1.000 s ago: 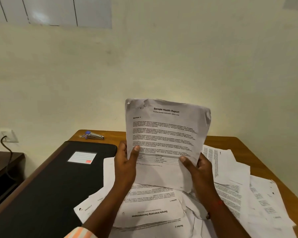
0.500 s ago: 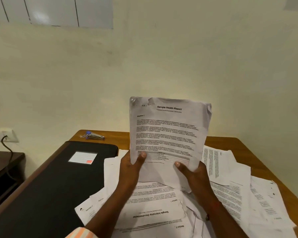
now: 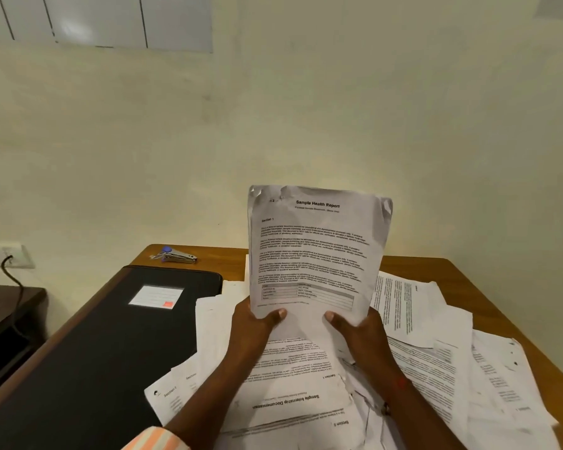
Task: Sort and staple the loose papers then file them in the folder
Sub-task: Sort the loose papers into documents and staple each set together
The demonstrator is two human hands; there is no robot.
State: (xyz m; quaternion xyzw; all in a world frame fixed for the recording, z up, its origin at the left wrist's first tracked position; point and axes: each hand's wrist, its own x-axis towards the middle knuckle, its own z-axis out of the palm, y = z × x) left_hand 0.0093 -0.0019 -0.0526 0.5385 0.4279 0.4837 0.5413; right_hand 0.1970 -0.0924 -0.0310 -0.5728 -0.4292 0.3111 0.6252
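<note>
Far left of the desk (image 3: 462, 271): black folder (image 3: 104, 345), closed, flat. Stapler (image 3: 177, 255) beyond it at the back edge, untouched. Centre: my left hand (image 3: 257, 323) and right hand (image 3: 355, 329) each pinch the bottom edge of the Sample Health Report sheets (image 3: 312, 248), thumbs in front, held upright above the desk. Sheets are light, limp, top corners curled; I judge they need support low on both sides or they will flop. Right: loose papers (image 3: 436, 362) overlapping, unsorted.

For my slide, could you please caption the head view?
Both hands hold the Sample Health Report upright above loose papers.
</note>
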